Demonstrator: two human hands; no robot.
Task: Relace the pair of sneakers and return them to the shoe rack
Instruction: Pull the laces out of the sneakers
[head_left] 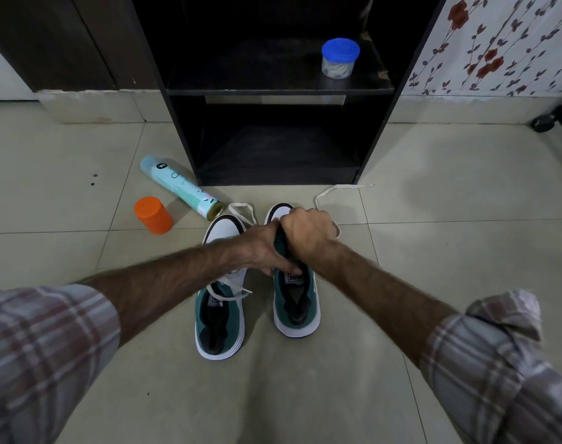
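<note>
- Sneakers stand side by side on the floor tiles (433,251), toes toward the shoe rack (278,91); I see them directly in front of it.
- Orange container (153,215) and a spray can (182,187) lying on its side sit left of the pair.
- Left sneaker (220,318) carries a white lace across its eyelets.
- Left hand (262,248) reaches across to the right sneaker (295,302); grip: fingers curled on its tongue.
- Right hand (307,230) grip: closed over the same shoe's forepart; held item hidden.
- Loose lace (337,189) trails right.
- Blue-lidded jar (340,58) stands on the rack shelf.
</note>
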